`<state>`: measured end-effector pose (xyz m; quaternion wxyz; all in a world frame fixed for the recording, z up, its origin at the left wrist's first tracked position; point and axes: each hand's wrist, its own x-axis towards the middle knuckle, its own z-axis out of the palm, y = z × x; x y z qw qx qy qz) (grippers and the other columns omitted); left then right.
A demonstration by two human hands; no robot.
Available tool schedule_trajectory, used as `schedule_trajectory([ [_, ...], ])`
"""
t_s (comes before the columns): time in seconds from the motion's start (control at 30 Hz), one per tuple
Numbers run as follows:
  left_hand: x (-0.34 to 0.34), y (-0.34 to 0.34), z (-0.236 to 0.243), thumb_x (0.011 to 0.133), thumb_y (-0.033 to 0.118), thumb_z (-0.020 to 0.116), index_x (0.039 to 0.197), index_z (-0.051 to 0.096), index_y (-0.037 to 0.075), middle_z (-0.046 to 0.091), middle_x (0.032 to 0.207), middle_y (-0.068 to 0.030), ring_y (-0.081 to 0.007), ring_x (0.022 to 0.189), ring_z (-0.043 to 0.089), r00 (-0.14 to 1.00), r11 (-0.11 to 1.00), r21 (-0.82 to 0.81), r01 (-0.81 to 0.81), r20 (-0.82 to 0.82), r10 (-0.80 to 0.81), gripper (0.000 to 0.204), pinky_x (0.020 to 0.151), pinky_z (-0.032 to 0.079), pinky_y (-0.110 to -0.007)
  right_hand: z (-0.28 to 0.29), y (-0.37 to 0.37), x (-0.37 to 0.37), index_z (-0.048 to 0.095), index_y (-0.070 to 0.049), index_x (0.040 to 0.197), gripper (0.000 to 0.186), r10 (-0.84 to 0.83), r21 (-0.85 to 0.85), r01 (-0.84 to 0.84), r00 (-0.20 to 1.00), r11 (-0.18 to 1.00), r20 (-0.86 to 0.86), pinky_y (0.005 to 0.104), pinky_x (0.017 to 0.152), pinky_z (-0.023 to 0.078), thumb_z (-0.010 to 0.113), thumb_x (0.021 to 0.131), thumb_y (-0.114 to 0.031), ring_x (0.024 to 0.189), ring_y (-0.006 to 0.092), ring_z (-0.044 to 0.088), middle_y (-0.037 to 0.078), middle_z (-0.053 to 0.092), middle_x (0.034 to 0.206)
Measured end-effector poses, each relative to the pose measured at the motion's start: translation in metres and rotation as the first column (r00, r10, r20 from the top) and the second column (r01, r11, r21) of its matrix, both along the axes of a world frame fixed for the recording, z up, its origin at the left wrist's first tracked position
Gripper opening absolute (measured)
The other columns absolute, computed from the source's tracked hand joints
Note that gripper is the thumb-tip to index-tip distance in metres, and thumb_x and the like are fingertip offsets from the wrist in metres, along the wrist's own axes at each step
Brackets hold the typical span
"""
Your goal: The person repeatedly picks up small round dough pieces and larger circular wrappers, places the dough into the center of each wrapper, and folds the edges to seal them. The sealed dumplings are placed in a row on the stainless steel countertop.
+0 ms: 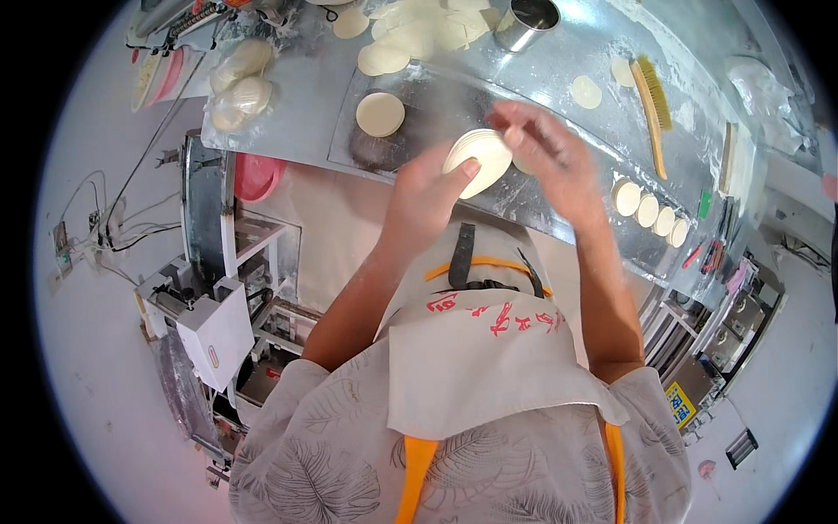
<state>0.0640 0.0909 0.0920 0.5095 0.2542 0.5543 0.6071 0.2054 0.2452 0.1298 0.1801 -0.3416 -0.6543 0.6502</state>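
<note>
My left hand is closed around a stack of thin round dough wrappers, its thumb pressed on the top one. The stack is held tilted over the near edge of the table. My right hand is at the stack's right side, thumb by its rim; motion smears the fingers, so their grip is unclear. Part of a pale round shows below the right hand. Left of my hands, another neat stack of wrappers sits on a dark, floury patch of the table.
Loose wrappers lie heaped at the back beside a metal cup. Bagged dough rests at the left. On the right are a wooden-handled brush, several small wrapper stacks in a row and a clear plastic bag.
</note>
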Motion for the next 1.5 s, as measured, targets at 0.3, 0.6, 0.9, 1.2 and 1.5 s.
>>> schedule_trajectory([
  [0.3, 0.019, 0.04, 0.005, 0.114, 0.04, 0.061, 0.124, 0.064, -0.005, 0.075, 0.115, -0.0128, -0.0156, 0.097, 0.074, 0.939, 0.924, -0.382, 0.012, -0.314, -0.142, 0.046, 0.078, 0.06, -0.031, -0.037, -0.013, 0.045, 0.078, 0.002, 0.123, 0.03, -0.148, -0.105, 0.157, 0.985, 0.982, 0.086, 0.0286, 0.092, 0.054, 0.082, 0.1, -0.018, 0.099, 0.0098, 0.068, 0.003, 0.078, 0.105],
  [0.6, 0.011, 0.034, -0.091, 0.111, 0.042, 0.06, 0.122, 0.071, 0.001, 0.076, 0.113, -0.0114, -0.0193, 0.099, 0.075, 0.903, 0.806, -0.546, 0.229, -0.19, -0.385, 0.044, 0.077, 0.065, -0.037, -0.067, 0.189, 0.136, 0.082, 0.001, 0.11, 0.024, -0.229, 0.298, 0.115, 0.895, 0.947, 0.382, 0.0328, 0.075, 0.057, 0.077, 0.099, -0.019, 0.079, 0.0159, 0.072, 0.006, 0.08, 0.09],
  [0.9, 0.045, 0.028, -0.104, 0.109, 0.033, 0.065, 0.121, 0.074, 0.001, 0.078, 0.106, -0.007, -0.0162, 0.095, 0.073, 0.794, 0.847, -0.466, 0.256, -0.399, -0.46, 0.035, 0.083, 0.062, -0.034, -0.139, 0.259, 0.163, 0.082, -0.003, 0.103, 0.025, -0.396, 0.714, -0.389, 0.632, 0.583, 0.667, 0.0476, 0.078, 0.058, 0.072, 0.092, -0.023, 0.081, 0.0395, 0.076, 0.022, 0.077, 0.089],
  [1.2, 0.092, 0.133, -0.079, 0.108, 0.066, 0.054, 0.143, 0.064, 0.0, 0.072, 0.132, -0.0146, -0.0263, 0.12, 0.069, 0.845, 0.865, -0.224, 0.449, 0.422, -0.329, 0.075, 0.108, 0.054, -0.039, -0.051, 0.189, 0.132, 0.081, 0.004, 0.105, 0.035, -0.303, 0.193, 0.266, 0.931, 0.944, 0.201, 0.0317, 0.071, 0.057, 0.083, 0.097, -0.031, 0.075, 0.0143, 0.071, 0.008, 0.079, 0.086],
  [1.5, 0.136, 0.147, -0.03, 0.114, 0.017, 0.059, 0.15, 0.059, 0.002, 0.069, 0.134, -0.0038, -0.0137, 0.121, 0.065, 0.86, 0.993, 0.099, 0.059, 0.5, -0.101, 0.039, 0.102, 0.053, -0.03, -0.022, 0.056, 0.128, 0.072, 0.005, 0.118, 0.036, -0.49, -0.181, 0.498, 0.867, 0.848, 0.089, 0.0303, 0.085, 0.057, 0.082, 0.1, -0.024, 0.092, 0.0147, 0.069, 0.008, 0.076, 0.105],
])
